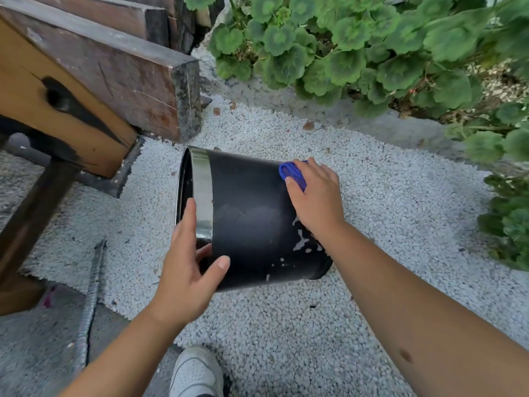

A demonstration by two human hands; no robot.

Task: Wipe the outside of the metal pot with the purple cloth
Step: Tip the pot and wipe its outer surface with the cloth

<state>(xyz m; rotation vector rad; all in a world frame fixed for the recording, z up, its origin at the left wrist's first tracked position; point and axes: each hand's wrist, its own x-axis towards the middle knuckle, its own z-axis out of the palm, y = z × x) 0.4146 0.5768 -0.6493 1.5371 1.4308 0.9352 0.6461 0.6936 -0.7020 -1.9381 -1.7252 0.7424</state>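
A black metal pot (252, 216) with a shiny silver rim band is tipped on its side over white gravel, its mouth facing left. My left hand (187, 270) grips the rim at the near side, fingers inside the mouth and thumb on the black wall. My right hand (315, 196) presses a bunched purple-blue cloth (292, 172) against the pot's far upper wall near its base. Most of the cloth is hidden under my fingers. Chipped pale patches show in the paint near the base.
A wooden bench (86, 81) with a dark metal leg stands at the left. Green leafy plants (357, 47) fill the top and right edge. A ribbed metal bar (91, 299) lies on the ground at lower left. My white shoe (194, 371) is at the bottom.
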